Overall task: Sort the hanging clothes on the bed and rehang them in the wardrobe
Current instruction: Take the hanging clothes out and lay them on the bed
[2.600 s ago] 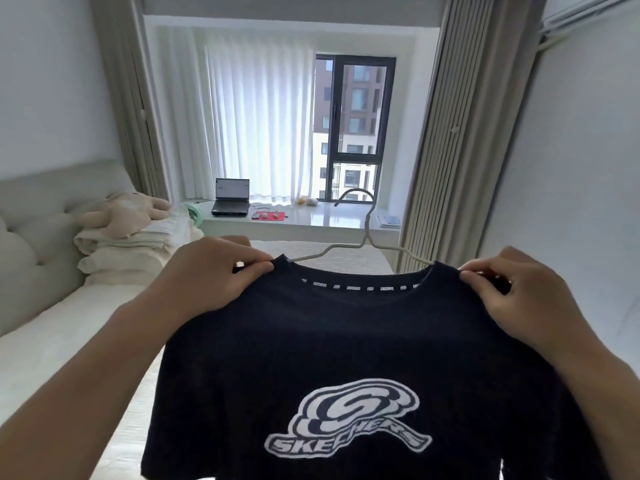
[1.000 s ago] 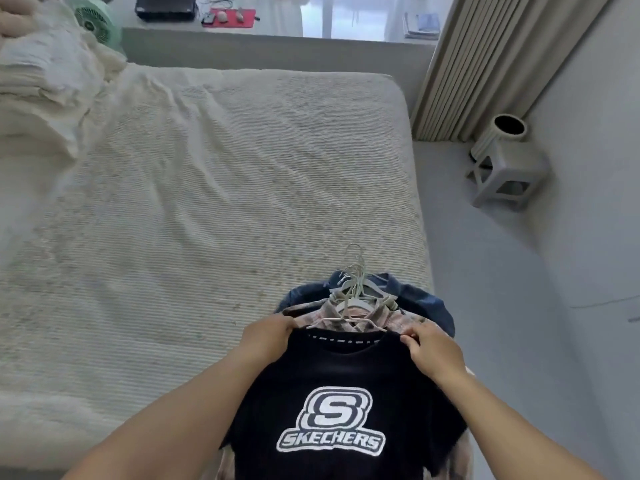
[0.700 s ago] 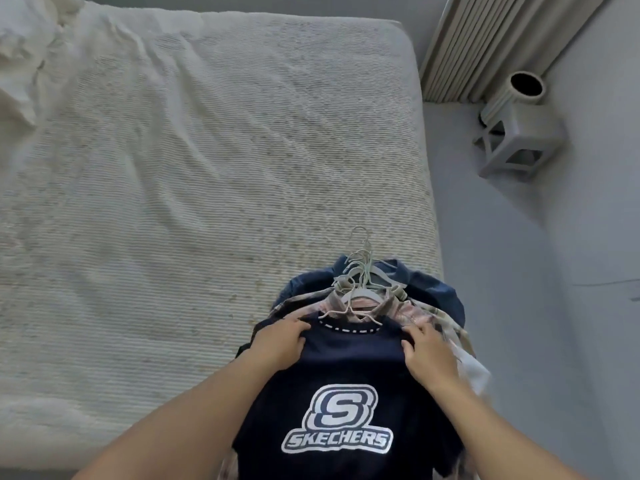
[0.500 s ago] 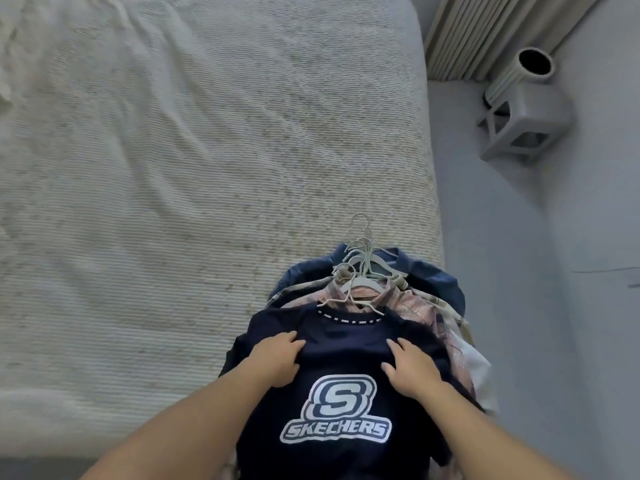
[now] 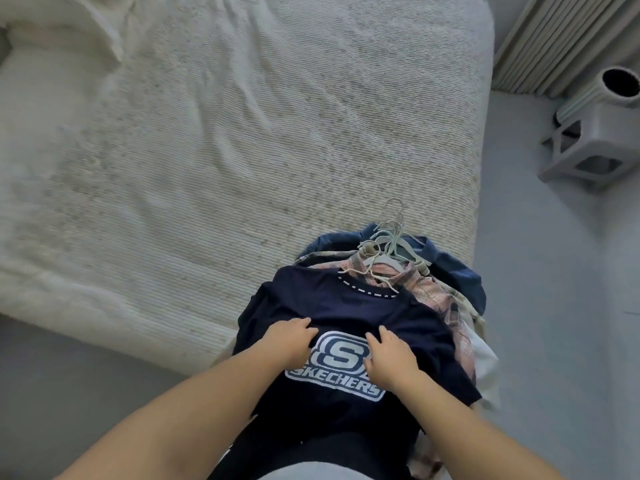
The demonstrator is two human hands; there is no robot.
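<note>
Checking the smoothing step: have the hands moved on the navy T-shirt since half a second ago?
Yes. Both the left hand and right hand slid down the navy T-shirt, from near the collar onto the logo.

A navy T-shirt [image 5: 363, 306] with a white logo tops a pink plaid shirt [image 5: 440, 299] on a cream bedspread [image 5: 242, 133].

Your navy T-shirt [image 5: 353, 306] lies face up on top of the stack of hung clothes at the bed's [image 5: 207, 168] near right corner, toward five o'clock of the mattress. Its white "SKECHERS" logo [image 5: 337, 367] reads upright to you, collar pointing to twelve o'clock. Just beneath it, at two o'clock, a pink plaid shirt [image 5: 440, 299] peeks out, then a cream garment [image 5: 485, 362] at four o'clock, and a blue denim piece [image 5: 457, 268] lowest, fanning from twelve to two o'clock. The pale hangers [image 5: 391, 237] bunch together, hooks pointing to twelve o'clock onto the ribbed cream cover.
</note>
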